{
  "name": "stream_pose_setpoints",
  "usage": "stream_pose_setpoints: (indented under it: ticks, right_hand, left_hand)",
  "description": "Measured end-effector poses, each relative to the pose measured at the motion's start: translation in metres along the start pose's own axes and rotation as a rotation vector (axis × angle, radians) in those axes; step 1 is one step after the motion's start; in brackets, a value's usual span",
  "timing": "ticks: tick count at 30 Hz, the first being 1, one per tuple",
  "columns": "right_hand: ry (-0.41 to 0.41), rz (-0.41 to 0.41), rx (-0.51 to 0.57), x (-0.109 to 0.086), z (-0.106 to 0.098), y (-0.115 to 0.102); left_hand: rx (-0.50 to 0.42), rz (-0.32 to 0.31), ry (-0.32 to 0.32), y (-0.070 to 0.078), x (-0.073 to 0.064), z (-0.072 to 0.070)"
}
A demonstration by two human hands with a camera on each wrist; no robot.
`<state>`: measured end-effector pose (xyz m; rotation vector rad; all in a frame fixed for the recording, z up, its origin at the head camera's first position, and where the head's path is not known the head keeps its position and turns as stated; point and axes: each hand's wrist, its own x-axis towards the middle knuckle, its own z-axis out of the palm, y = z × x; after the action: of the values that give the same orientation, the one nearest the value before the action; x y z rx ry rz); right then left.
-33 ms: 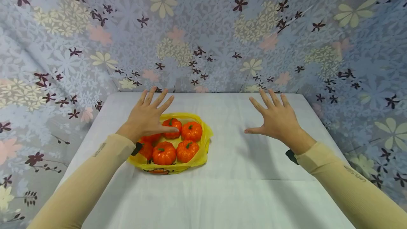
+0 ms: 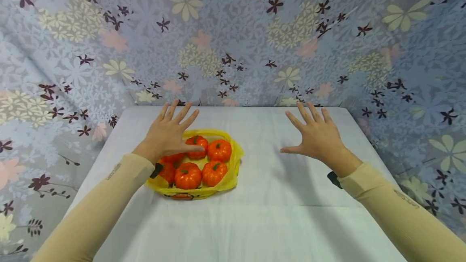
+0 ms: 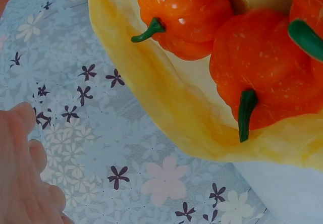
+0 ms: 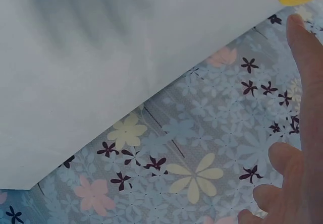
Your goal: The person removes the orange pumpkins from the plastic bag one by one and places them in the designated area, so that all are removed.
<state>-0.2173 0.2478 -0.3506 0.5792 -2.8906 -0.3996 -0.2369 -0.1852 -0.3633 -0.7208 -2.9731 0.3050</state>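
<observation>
Several small orange pumpkins with green stems, one of them a front pumpkin (image 2: 187,176), lie in a yellow plastic bag (image 2: 237,155) with its rim spread wide. My left hand (image 2: 165,134) hovers over the bag's left side, fingers straight and spread, hiding part of the pumpkins behind it. A close pumpkin (image 3: 267,62) and the bag's yellow edge (image 3: 151,103) fill much of the left wrist view. To the right of the bag, my right hand (image 2: 318,138) is held above the table with its fingers spread. Neither hand holds anything.
A white cloth covers the table (image 2: 262,221). Behind and beside it hangs a blue-grey floral cloth (image 2: 233,35). In the right wrist view, the table's edge runs diagonally, and a shadow (image 4: 91,17) falls on the white cloth.
</observation>
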Motion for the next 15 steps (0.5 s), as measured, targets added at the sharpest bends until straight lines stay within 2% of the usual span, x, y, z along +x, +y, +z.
stream_pose_setpoints:
  ticks: [5,9,13,15]
  right_hand:
    - [-0.007,-0.006,-0.002,-0.002,0.000,0.001]
    - [-0.007,-0.009,0.012,-0.002,-0.001,0.002]
    - [-0.024,-0.015,0.089,-0.005,0.001,0.001]
    - [-0.035,-0.013,0.169,-0.008,0.003,0.000]
  left_hand:
    - [-0.015,0.006,0.001,-0.002,-0.004,0.002]
    - [-0.066,0.026,0.011,-0.007,-0.008,0.005]
    - [-0.222,0.041,0.020,-0.016,-0.017,0.012]
    - [-0.348,0.034,0.019,-0.021,-0.024,0.017]
